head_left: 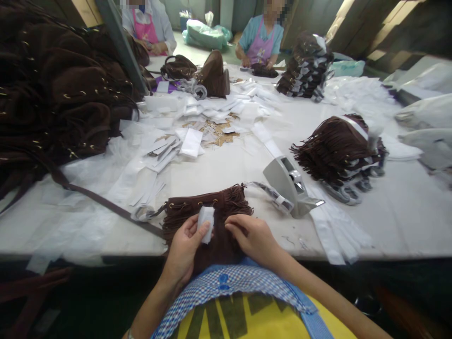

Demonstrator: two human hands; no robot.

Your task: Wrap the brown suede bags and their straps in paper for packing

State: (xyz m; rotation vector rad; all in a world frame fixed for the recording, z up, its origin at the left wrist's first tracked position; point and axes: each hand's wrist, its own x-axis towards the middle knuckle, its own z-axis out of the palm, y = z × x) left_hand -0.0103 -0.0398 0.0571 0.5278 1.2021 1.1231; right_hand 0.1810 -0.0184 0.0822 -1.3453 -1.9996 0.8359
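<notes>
A brown suede fringed bag (208, 207) lies at the table's near edge, its strap running left. My left hand (185, 252) pinches a small white folded paper piece (205, 223) against the bag's upper middle. My right hand (252, 238) rests on the bag just to the right, fingers curled and pressed on the suede; whether they hold anything is hidden. A grey tape dispenser (287, 183) stands right of the bag.
Piles of brown bags sit at far left (52, 94) and on the right (339, 146). White paper sheets (190, 141) litter the white table (388, 221). Two other people in aprons work at the far end (261, 40).
</notes>
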